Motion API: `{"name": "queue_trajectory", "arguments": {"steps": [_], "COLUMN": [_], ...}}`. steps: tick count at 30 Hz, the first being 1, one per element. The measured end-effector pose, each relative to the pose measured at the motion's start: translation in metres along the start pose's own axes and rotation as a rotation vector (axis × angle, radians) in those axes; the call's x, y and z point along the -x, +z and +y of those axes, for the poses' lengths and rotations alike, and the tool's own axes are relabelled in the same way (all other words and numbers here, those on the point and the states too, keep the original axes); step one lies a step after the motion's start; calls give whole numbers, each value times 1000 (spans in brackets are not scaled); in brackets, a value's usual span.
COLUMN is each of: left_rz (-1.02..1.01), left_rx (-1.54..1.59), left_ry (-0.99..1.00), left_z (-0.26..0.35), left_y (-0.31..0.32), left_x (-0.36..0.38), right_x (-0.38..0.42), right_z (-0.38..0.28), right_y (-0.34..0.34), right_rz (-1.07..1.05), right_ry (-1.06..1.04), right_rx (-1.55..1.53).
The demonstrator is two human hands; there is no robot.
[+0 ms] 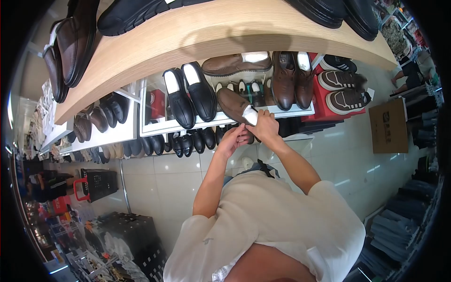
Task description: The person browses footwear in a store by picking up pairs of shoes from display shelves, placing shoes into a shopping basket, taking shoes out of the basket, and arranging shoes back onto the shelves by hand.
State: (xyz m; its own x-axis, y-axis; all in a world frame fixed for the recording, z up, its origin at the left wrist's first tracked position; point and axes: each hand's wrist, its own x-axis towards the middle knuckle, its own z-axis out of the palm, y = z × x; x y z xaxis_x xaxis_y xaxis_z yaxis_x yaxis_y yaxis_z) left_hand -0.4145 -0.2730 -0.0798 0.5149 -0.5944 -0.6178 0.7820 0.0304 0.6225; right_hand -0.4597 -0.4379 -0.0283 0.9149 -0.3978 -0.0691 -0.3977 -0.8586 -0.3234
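Note:
A brown slip-on loafer (232,104) with white stuffing (250,115) in its opening lies tilted at the front of the glass shelf, toe pointing away from me. My right hand (266,127) is closed around its heel end, fingers at the white stuffing. Just below the heel is my left hand (232,141), its fingers loosely bent and partly apart, with the fingertips close to or touching the shoe. The matching brown loafer (232,66) lies sideways behind it. Black loafers (199,94) stand to the left, brown lace-up shoes (284,82) to the right.
A curved wooden shelf (225,35) with more shoes overhangs the glass shelf (174,124). Brown striped sneakers (345,100) sit on red boxes (324,113) at right. Several black shoes (187,144) line the lower level. A cardboard box (388,126) and a black basket (99,184) are farther out.

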Motion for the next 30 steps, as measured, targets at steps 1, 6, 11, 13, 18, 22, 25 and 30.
{"name": "queue_trajectory", "arguments": {"steps": [1, 6, 11, 13, 18, 22, 25, 30], "left_rz": [15, 119, 60, 103, 151, 38, -61, 56], "left_rx": [-33, -72, 25, -122, -18, -238, -488, -1046], "left_ry": [-7, -2, 15, -2, -11, 80, 129, 291], "left_z": [-1, 5, 0, 15, 22, 37, 76, 179], "left_y": [-1, -3, 5, 23, 5, -16, -38, -47], "left_x": [-2, -5, -27, -13, -3, 53, 95, 140], "right_x": [0, 1, 19, 32, 9, -86, -160, -216], "right_z": [1, 1, -19, -25, -26, -22, -40, -47], "right_y": [1, 3, -2, -7, -70, -88, -112, -93], "right_rz": [0, 41, -11, -95, -458, 68, 78, -82], "right_ry": [1, -16, -88, -183, -318, -475, -582, -523], "right_rx": [0, -18, -17, -44, -196, -258, 46, 114]}}
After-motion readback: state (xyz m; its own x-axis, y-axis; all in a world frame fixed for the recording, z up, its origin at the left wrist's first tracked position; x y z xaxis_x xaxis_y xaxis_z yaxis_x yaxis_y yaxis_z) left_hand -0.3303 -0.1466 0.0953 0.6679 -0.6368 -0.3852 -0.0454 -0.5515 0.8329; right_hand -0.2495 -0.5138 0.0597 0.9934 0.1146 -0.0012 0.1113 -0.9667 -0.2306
